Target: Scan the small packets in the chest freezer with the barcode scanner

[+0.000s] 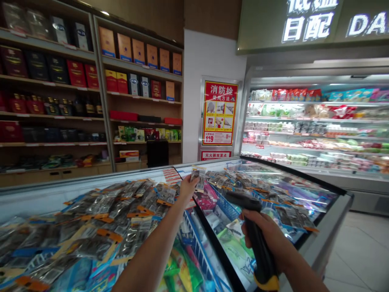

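Note:
My left hand (187,187) reaches out over the chest freezer and pinches a small clear packet (199,178) by its left side. In my right hand (267,231) is a black barcode scanner (257,235) with a yellow base, its head pointing left above the freezer's glass lid. To the left of my left arm lies a broad heap of similar clear packets (121,202) with orange and blue strips. More such packets (240,182) are spread on the glass at the right. Their contents are too blurred to name.
The chest freezer (326,239) holds blue baskets (194,239) and bagged goods under the packets. Behind it stand wooden shelves (142,109) of boxes and bottles. A red fire-hydrant sign (218,113) hangs on the wall. A lit open chiller (316,125) is at the right, above tiled floor (358,247).

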A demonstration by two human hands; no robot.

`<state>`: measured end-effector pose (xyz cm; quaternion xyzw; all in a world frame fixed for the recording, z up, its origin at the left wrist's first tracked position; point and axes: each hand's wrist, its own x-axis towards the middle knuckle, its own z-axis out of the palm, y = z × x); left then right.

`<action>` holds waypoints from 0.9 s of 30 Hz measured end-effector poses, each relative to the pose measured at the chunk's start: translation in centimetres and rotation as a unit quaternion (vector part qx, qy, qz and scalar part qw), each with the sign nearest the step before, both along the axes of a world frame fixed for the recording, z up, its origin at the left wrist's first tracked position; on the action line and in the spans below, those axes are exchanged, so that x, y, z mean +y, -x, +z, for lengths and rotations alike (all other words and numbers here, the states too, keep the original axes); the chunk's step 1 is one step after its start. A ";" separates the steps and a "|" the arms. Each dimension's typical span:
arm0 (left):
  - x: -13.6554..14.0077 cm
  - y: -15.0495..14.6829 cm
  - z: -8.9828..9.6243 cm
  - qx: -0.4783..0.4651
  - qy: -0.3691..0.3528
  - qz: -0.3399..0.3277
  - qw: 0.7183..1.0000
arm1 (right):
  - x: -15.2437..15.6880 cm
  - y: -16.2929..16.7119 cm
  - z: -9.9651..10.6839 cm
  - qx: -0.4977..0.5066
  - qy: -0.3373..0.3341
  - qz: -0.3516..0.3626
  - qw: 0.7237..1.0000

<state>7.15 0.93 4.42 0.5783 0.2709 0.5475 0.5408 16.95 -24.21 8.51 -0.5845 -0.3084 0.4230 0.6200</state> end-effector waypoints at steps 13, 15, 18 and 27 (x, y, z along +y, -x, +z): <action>1.4 3.7 -1.4 -0.117 0.034 0.058 0.991 | 3.8 5.5 0.8 -0.034 0.018 0.052 0.998; 1.5 3.6 -1.5 -0.123 0.038 0.055 0.990 | 4.3 5.9 0.7 -0.029 0.021 0.049 0.998; 1.5 3.5 -1.5 -0.134 0.045 0.054 0.989 | 4.7 6.2 0.6 -0.028 0.027 0.049 0.998; 1.5 3.7 -1.4 -0.136 0.037 0.058 0.988 | 4.5 6.5 1.4 -0.016 0.020 0.057 0.998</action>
